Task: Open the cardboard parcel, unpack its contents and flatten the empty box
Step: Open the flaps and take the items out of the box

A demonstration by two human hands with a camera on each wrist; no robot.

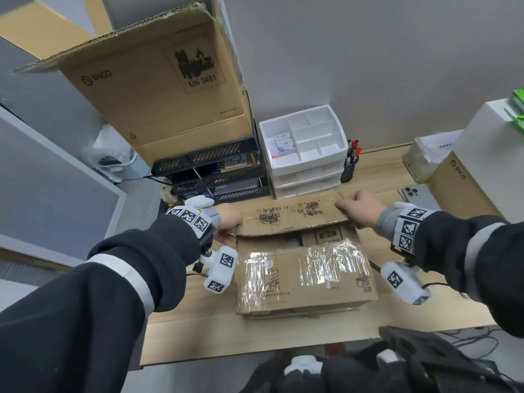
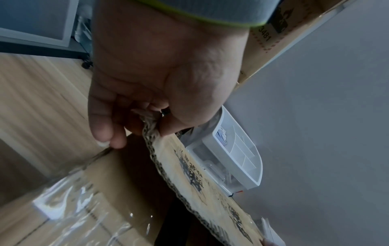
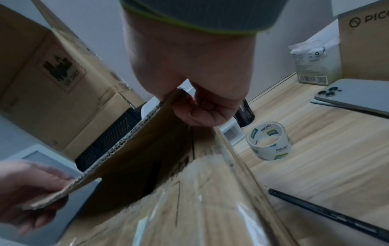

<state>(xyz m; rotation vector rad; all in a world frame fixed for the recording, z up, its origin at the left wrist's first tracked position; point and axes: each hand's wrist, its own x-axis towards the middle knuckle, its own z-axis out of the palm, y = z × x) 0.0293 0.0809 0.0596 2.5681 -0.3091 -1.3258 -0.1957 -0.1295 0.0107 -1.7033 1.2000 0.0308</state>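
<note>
A taped cardboard parcel (image 1: 303, 276) lies on the wooden desk in front of me. Its far flap (image 1: 289, 215), printed with black characters, is lifted off the box. My left hand (image 1: 226, 222) pinches the flap's left corner, thumb on top (image 2: 181, 116). My right hand (image 1: 360, 208) grips the right corner with fingers curled under it (image 3: 202, 109). The near flap (image 1: 306, 270) lies flat under shiny clear tape. Through the gap I see small brown cartons (image 1: 329, 234) inside.
Behind the parcel stand black mesh trays (image 1: 209, 171), a white drawer unit (image 1: 303, 154) and a pen cup (image 1: 350, 165). A large PICO box (image 1: 158, 95) rises at back left. To the right lie a tape roll (image 3: 269, 141), a phone (image 1: 414, 192) and another PICO box (image 1: 459, 177).
</note>
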